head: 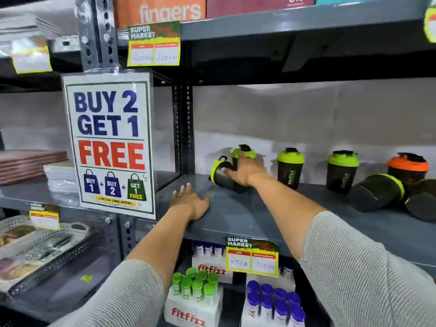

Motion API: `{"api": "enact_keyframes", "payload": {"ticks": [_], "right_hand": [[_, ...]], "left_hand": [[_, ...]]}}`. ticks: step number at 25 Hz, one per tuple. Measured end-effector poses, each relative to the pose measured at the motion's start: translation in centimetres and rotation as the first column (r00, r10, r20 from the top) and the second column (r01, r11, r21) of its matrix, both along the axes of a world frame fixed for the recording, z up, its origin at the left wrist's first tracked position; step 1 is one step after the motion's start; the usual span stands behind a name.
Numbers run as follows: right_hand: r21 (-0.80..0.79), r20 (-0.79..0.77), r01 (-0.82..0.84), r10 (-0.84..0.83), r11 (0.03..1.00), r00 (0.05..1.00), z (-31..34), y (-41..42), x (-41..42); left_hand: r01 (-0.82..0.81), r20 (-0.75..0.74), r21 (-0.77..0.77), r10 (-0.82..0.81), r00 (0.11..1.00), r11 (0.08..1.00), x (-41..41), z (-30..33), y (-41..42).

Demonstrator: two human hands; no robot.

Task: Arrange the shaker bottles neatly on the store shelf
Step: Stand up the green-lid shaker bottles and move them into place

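L hand [190, 202] flat, palm down; R hand [244, 172] fingers [226, 171] curled.

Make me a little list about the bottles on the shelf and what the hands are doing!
shelf: grey metal
standing bottles: two green-lidded, one orange-lidded
lying bottles: one green-lidded at right, a dark one beside it
right hand: gripping a tilted green-lidded bottle
behind hand: another green-lidded bottle
left hand: flat on the shelf, empty

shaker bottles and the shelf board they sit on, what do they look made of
Shaker bottles: likely plastic, dark smoky bodies with matte green or orange lids, printed logo.
Shelf board: probably painted metal, smooth grey with a dull sheen, on perforated steel uprights.
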State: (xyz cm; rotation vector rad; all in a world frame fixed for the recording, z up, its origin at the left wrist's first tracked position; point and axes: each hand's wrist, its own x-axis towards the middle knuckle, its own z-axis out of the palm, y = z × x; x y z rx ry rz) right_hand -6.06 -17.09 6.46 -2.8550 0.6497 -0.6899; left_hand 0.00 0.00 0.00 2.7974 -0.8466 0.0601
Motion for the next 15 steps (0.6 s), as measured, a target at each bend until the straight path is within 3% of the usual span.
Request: {"api": "enact_keyframes", "payload": {"ticks": [4, 8, 12, 15], "right_hand": [[0.038, -0.266, 0.025, -0.014, 0.999, 0.964, 1.1, -0.5, 1.7], [-0.048, -0.378, 0.025, -0.041, 0.999, 0.925, 1.3, -0.1, 3.2], [-0.059, -0.327, 0.016, -0.035, 0.998, 0.944, 1.2, 0.5, 3.0], [0.027, -0.151, -0.001, 0.005, 1.000, 0.989, 1.4, 0.2, 1.2]], "left_hand": [[-0.019, -0.008, -0.022, 0.019, 1.000, 1.000, 0.0, -0.1, 0.2], [-0.005, -0.012, -0.055, 0.004, 1.000, 0.998, 0.4, -0.3, -0.1], [0.001, -0.020, -0.073, -0.003, 1.000, 0.997, 0.7, -0.6, 0.0], [0.009, -0.002, -0.043, -0.009, 1.000, 0.999, 1.0, -0.5, 0.0]]}}
